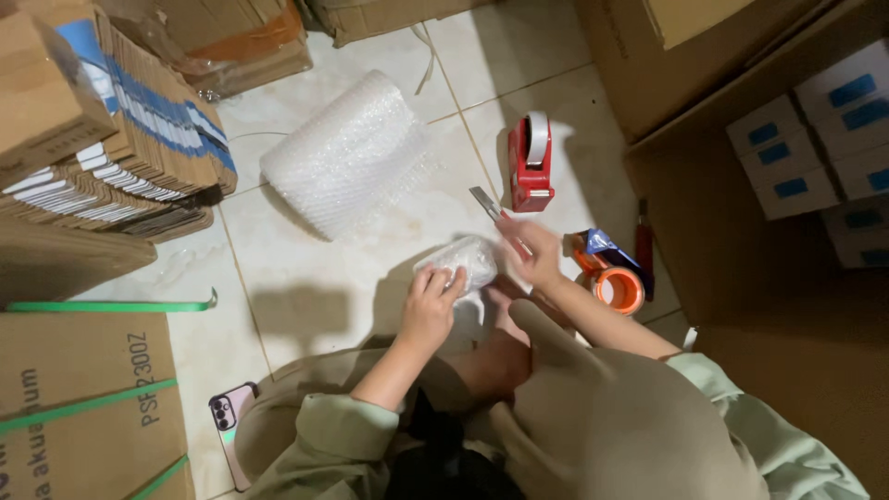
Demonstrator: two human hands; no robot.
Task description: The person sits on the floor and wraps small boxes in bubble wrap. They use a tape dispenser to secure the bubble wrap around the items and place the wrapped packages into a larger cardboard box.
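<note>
Parcel [460, 262], small and wrapped in bubble wrap, sits low on the tiled floor [306, 278], just ahead of the person's knees. From up here I read its long axis as running left to right, tilted slightly up toward the right.

Left hand [429, 306] is on the parcel's near left end, fingers curled over the top edge, gripping it down. It is the nearer hand, in full contact.

Right hand [532, 248] is just beside the parcel's right end, closed around a cutter [485, 202]; the blade points up and left, away from the body, and stands clear above the parcel's upper right corner. Whether the heel of that hand touches the wrap I cannot tell, the frame is soft there.

So the parcel lies between the two hands, left hand on it, right hand with the blade off its far right corner.

Around it:
- bubble roll [347, 153] up and left of the parcel, well apart
- red tape dispenser [530, 162] just beyond the cutter tip
- orange tape roll [619, 289] right of the right forearm
- phone [228, 417] on the floor by the left elbow
- cartons [815, 139] at the right edge
</note>
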